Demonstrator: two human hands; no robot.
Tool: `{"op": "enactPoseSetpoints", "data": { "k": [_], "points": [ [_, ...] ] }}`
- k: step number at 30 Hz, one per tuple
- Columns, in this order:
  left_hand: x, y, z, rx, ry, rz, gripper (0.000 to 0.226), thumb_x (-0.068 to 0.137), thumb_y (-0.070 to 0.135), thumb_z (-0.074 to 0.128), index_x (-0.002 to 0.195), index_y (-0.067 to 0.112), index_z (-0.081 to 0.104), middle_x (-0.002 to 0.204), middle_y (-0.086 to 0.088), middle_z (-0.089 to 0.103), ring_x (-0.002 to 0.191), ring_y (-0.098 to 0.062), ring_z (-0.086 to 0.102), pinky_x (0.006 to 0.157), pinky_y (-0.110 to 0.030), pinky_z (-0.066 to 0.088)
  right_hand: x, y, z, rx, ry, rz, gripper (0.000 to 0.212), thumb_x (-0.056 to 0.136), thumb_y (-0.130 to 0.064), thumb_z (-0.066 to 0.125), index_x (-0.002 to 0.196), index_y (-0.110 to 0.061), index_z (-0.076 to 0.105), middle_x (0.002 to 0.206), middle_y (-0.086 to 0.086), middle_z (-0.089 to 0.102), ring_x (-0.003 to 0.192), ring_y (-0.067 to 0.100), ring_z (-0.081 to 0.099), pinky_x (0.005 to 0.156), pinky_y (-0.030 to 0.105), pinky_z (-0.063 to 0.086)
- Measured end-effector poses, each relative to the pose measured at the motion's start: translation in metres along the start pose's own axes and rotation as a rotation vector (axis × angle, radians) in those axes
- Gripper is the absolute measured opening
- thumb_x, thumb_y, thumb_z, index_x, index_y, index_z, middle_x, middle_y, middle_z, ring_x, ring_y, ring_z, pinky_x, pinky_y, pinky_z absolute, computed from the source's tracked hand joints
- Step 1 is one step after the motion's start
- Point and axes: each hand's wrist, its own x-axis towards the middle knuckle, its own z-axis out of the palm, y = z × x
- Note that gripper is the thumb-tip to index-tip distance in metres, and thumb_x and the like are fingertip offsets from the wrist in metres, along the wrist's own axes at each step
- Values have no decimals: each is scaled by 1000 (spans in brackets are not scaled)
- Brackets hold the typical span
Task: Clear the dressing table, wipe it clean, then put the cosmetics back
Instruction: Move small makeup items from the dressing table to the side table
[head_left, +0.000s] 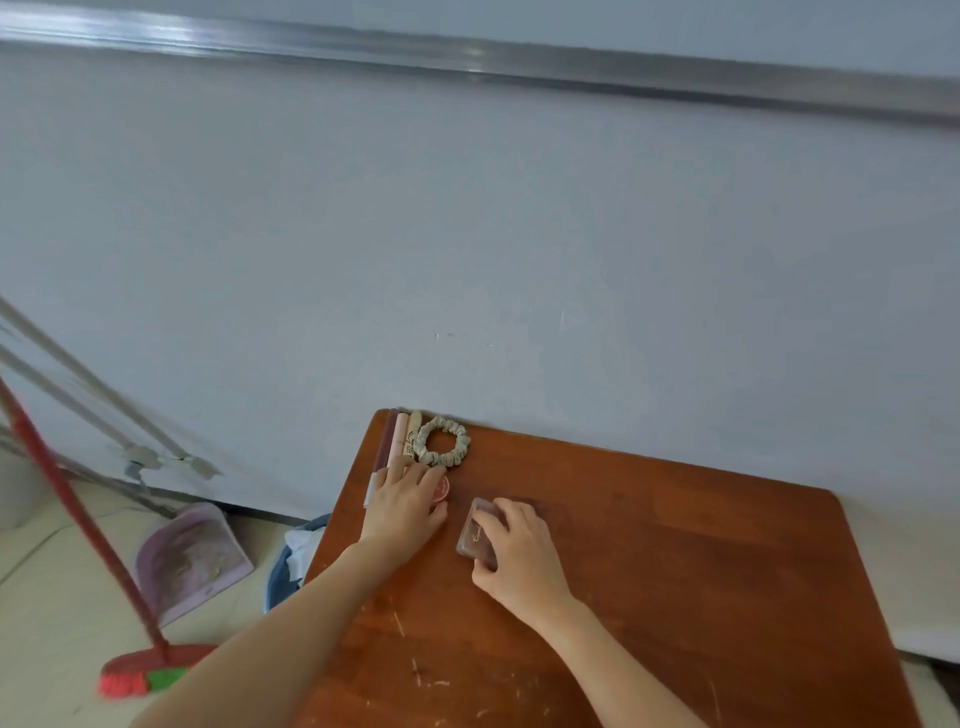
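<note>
- Wooden dressing table (675, 571) carries everything.
- Scrunchie (443, 441) at its far-left corner, slim tubes (396, 441) beside.
- Left hand (408, 501) flat, open, covering a red compact (441, 488) near the scrunchie.
- Right hand (519, 556) grips a clear case (478, 532).

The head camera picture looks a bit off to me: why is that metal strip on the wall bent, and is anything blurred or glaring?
In the head view, the wide lens bows the metal strip, which carries bright glare at its left end; the broom at the edge is smeared; both hands, left hand and right hand, look soft; light is even, shadows faint.
</note>
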Motion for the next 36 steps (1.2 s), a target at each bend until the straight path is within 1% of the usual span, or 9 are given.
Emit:
{"op": "enactPoseSetpoints", "data": {
  "k": [2,5,10,15,20,26,29,33,36],
  "points": [
    [1,-2,2,16,-16,3,49,45,27,87,89,17,70,85,2,70,85,-26,66,65,-39,54,2,-1,-1,10,22,15,63,43,-30,83,102,-20,63,98,4,64,89,21,65,71,31,55],
    [-7,-5,2,-17,-35,-34,51,54,28,83,101,17,67,100,-3,68,96,-29,63,73,-43,53,3,-5,2,6,16,-7,62,44,-28,82,102,-19,63,99,6,65,89,22,65,72,32,55],
    [-49,-19,0,-53,-17,-187,46,77,39,42,110,16,63,117,-9,63,115,-26,44,83,-47,50,7,-22,9,15,-50,-90,55,58,-22,75,111,-13,60,112,13,61,103,30,59,85,41,50],
    [-101,-31,0,-60,-64,-230,48,83,39,34,109,15,66,117,-11,64,116,-24,38,81,-48,51,7,-45,19,-33,-74,-183,60,45,-28,84,102,-18,64,105,8,64,95,24,64,79,33,54],
    [-123,-39,4,-64,-162,-244,73,95,46,2,106,19,68,114,-5,66,113,-22,44,80,-43,53,6,-54,24,-64,-92,-173,57,51,-21,83,104,-14,65,109,13,63,101,28,63,81,36,53],
    [-125,-42,-1,-52,-194,-218,75,94,46,-2,102,26,70,110,1,68,100,-20,65,79,-37,54,-6,-60,20,-146,-65,-90,56,51,-29,85,103,-19,66,113,12,64,105,28,63,81,35,53],
    [-126,-43,-2,-77,-198,-185,60,94,42,14,101,26,71,109,0,68,100,-20,66,78,-37,54,-21,-62,17,-173,-49,-20,54,56,-32,84,105,-22,64,116,10,63,107,26,62,83,34,52],
    [-127,-48,0,-109,-210,-128,49,74,43,35,96,19,73,106,-7,69,95,-26,67,73,-41,55,-49,-72,13,-142,-80,138,50,86,-27,58,134,-19,45,146,12,35,137,28,29,110,39,27],
    [-125,-56,-1,-148,-202,-18,49,72,41,36,93,16,72,102,-9,70,93,-29,67,72,-44,55,-74,-85,14,-118,-16,314,50,92,-27,49,139,-19,37,151,10,24,141,24,18,113,36,18]
  ]
}}
